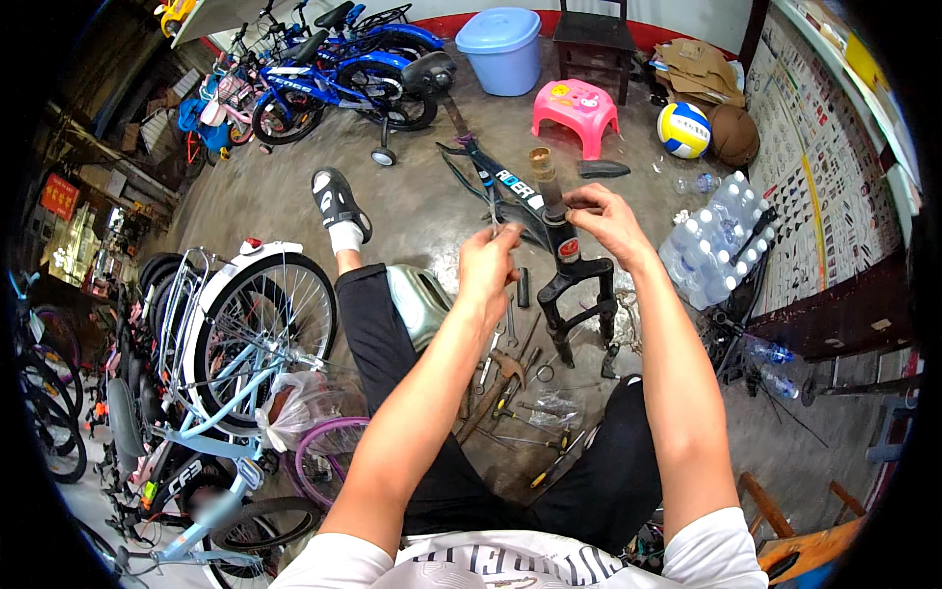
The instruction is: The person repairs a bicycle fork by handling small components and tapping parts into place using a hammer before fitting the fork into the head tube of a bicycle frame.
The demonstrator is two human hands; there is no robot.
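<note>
A black bicycle frame [520, 191] stands upright, its black front fork [579, 294] reaching down to the floor and a dull steerer tube [545, 177] rising from the head tube. My left hand [491, 257] is closed left of the head tube, around what looks like a thin metal tool, partly hidden by the fingers. My right hand [603, 224] has its fingertips pressed together at the tube just above the head tube; what they grip is too small to make out. Wrenches [508, 329], a hammer [508, 365] and several screwdrivers [549, 461] lie on the floor between my legs.
Parked bicycles crowd the left [260, 324] and back [343, 83]. A blue bucket [497, 59], pink stool [574, 108], dark chair [589, 39] and balls [684, 130] sit behind the frame. Packed water bottles [711, 245] stand at right, beside a parts display board [814, 177].
</note>
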